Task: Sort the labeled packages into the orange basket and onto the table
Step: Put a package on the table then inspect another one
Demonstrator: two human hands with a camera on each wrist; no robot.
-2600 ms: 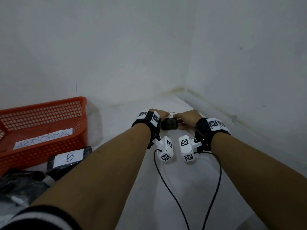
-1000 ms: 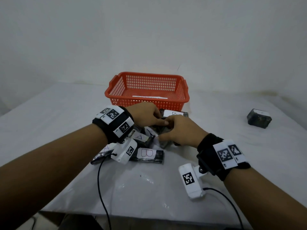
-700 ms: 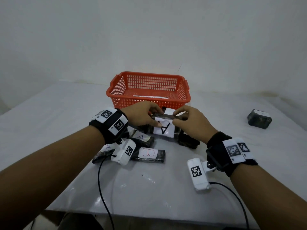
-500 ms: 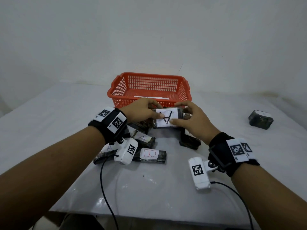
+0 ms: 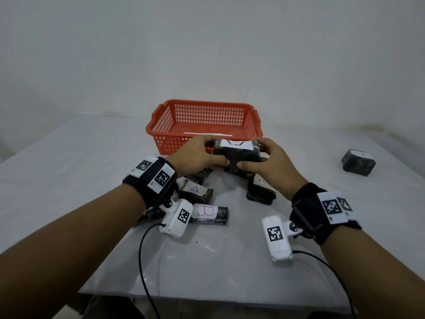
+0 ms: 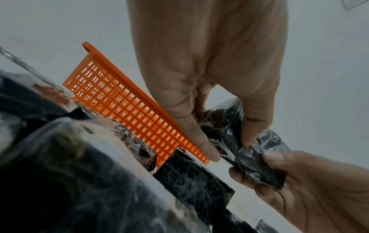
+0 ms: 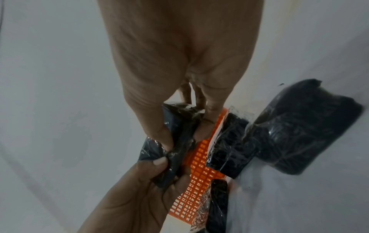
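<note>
plastic-wrapped package (image 5: 236, 153) hung at the orange basket's (image 5: 161, 125) 6 o'clock wall, above the table (image 5: 69, 157), left hand (image 5: 197, 155) and right hand (image 5: 269, 162) pinching its ends; it looked light, crinkly, slippery, best gripped endwise.

A white paper label bearing a black hand-drawn "A", seen upside down, lay on top of the dark plastic-wrapped package (image 5: 236, 154) held up off the table. Another dark wrapped package (image 5: 195, 192) carried a white label with a dark "A". A flat dark package (image 5: 210, 215) showed a red "B", and a blocky dark package (image 5: 261, 192) a faint "B". The white strip inside the orange mesh plastic basket (image 5: 204, 122) could not be read.
</note>
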